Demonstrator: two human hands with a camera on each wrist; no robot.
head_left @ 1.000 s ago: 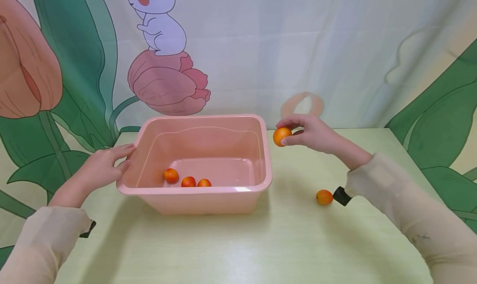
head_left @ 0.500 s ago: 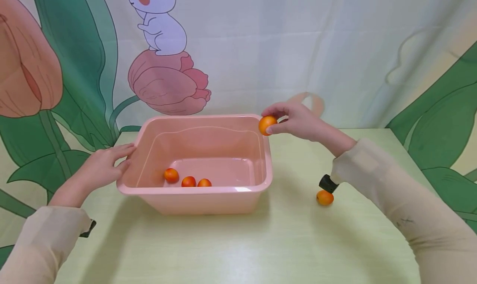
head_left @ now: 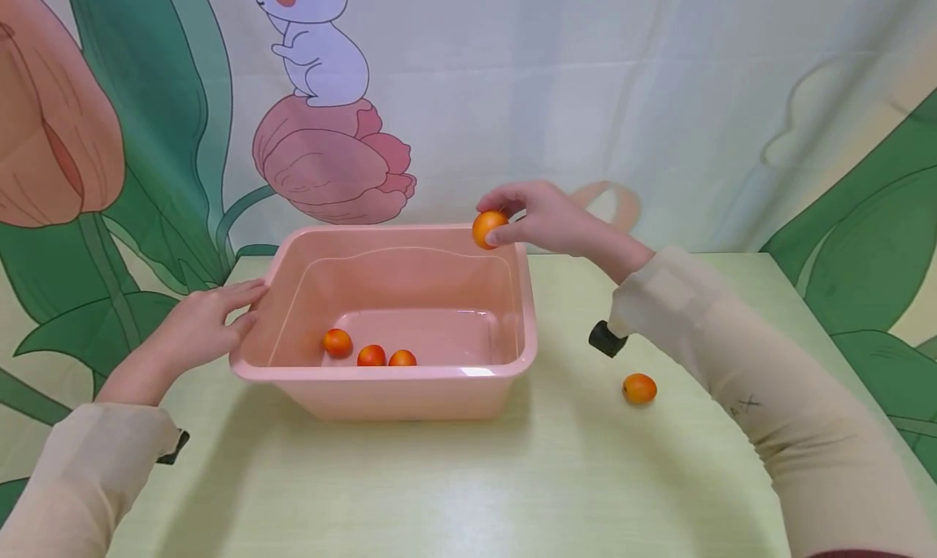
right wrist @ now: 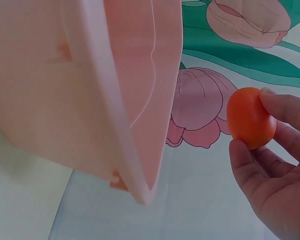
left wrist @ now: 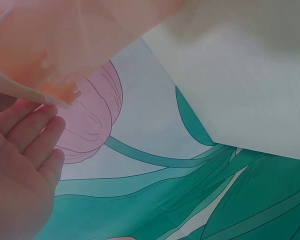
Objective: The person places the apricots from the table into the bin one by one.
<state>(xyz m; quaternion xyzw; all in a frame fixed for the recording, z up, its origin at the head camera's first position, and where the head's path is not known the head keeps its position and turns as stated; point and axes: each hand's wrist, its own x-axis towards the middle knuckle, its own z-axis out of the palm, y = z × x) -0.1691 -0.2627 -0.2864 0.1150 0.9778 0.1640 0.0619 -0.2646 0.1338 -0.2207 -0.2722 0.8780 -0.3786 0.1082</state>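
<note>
A small, smooth orange fruit (head_left: 489,229) is pinched between the thumb and fingers of my right hand (head_left: 551,219), above the back right part of a pink plastic basin (head_left: 420,395). The right wrist view shows the held fruit (right wrist: 251,118) apart from the basin wall (right wrist: 55,95). My left hand (head_left: 196,334) touches the basin's left rim, its fingers fairly straight; in the left wrist view the fingertips of that hand (left wrist: 25,155) lie against the rim. Inside the basin, three orange-red fruits (head_left: 337,343) sit at the front left, two partly hidden by the front rim.
Another orange fruit (head_left: 640,389) lies on the pale green table (head_left: 439,493), right of the basin and below my right forearm. Behind the table hangs a printed curtain (head_left: 468,94) with flowers and a white animal. Dark wrist cameras (head_left: 607,339) stick out at the cuffs.
My right hand has moved left and upward with the fruit, from beside the basin to above its back right part. The left hand and the fruits in the basin have stayed put.
</note>
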